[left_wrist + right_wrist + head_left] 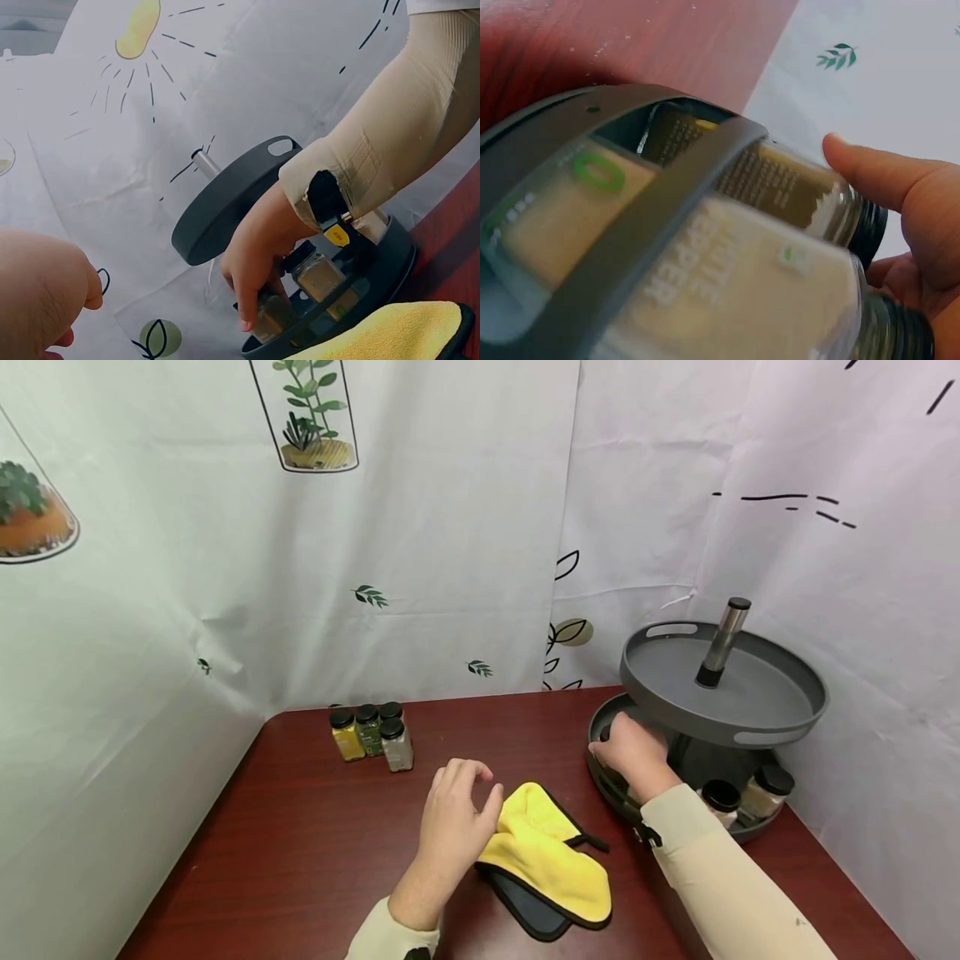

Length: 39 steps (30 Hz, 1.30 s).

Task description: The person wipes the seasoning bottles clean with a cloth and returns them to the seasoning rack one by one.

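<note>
Your right sleeve (731, 877) comes nearest, cream-coloured, crossing the lower right of the head view. Behind everything hangs your pale backdrop (450, 527), printed with plants and leaves. Before it spreads the dark red table (285, 843). On your right stands the grey two-tier rack (723, 647), with its slotted upper tray (660, 685) over a lower tray (401, 255). Your yellow-and-grey cloth (555, 872) lies folded on the table, left of the rack. Your left hand (453, 814) is raised near the cloth's left edge, empty, thumb and fingers parted. Your right hand (633, 747) is down at the lower tray, fingers curled round the black-lidded top of a jar (802, 187); how tightly, you cannot tell. That jar's body is behind the lower tray's rim, beside the pepper jar (757, 277). Two pale jars (765, 792) stand further right in that tray. Four small jars (370, 739) cluster at the table's back left.
</note>
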Tool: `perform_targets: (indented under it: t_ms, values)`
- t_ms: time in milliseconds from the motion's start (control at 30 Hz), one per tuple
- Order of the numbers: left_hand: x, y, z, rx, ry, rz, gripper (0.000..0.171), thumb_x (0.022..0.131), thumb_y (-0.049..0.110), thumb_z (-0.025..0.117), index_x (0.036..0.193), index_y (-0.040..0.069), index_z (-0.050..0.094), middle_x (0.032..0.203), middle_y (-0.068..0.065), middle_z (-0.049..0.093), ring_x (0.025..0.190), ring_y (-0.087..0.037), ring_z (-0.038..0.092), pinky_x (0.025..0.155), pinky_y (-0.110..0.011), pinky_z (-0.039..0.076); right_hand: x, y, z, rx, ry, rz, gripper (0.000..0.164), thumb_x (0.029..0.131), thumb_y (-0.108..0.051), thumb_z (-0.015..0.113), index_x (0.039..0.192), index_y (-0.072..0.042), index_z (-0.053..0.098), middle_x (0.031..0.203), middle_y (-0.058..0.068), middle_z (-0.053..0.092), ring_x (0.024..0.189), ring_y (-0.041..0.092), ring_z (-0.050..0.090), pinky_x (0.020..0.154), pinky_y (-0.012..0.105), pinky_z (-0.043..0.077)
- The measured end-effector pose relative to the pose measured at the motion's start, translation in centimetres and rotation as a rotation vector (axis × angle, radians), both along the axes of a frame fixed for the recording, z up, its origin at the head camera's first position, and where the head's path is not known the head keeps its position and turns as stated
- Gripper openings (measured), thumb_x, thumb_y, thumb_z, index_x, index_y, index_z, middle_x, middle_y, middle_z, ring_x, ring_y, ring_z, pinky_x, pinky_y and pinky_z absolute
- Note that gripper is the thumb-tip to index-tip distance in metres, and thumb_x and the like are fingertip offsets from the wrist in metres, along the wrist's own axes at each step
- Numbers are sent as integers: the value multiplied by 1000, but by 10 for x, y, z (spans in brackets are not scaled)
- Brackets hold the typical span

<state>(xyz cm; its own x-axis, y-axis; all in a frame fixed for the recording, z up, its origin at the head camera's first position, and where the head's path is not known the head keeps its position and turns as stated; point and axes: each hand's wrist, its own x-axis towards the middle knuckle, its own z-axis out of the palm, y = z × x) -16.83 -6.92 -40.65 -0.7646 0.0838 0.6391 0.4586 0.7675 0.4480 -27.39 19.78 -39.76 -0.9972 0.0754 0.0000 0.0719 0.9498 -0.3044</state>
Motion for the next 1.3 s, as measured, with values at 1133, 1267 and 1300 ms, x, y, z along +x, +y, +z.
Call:
perform_targets:
  t_ms: [1133, 1267, 1300]
  values:
    - [-134, -98, -93, 635, -313, 470, 78, 70, 46, 75, 122, 4, 34, 119, -21, 35, 109, -38, 38, 91, -51, 34, 81, -32, -16, 91, 388, 440, 54, 78, -49, 65, 115, -11, 56, 113, 8, 56, 106, 28, 51, 96, 49, 35]
    - [-136, -103, -104, 582, -278, 423, 59, 77, 32, 72, 115, 2, 39, 112, -18, 40, 99, -36, 46, 84, -49, 40, 90, -58, -32, -62, 193, 578, 56, 79, -58, 60, 119, -19, 52, 117, 0, 52, 105, 18, 51, 87, 39, 43]
    - [-134, -102, -105, 545, -279, 397, 57, 77, 30, 72, 113, 1, 40, 110, -18, 41, 97, -35, 48, 82, -48, 41, 91, -61, -36, -84, 137, 594, 58, 78, -58, 60, 121, -20, 51, 118, -1, 51, 104, 16, 50, 84, 37, 44]
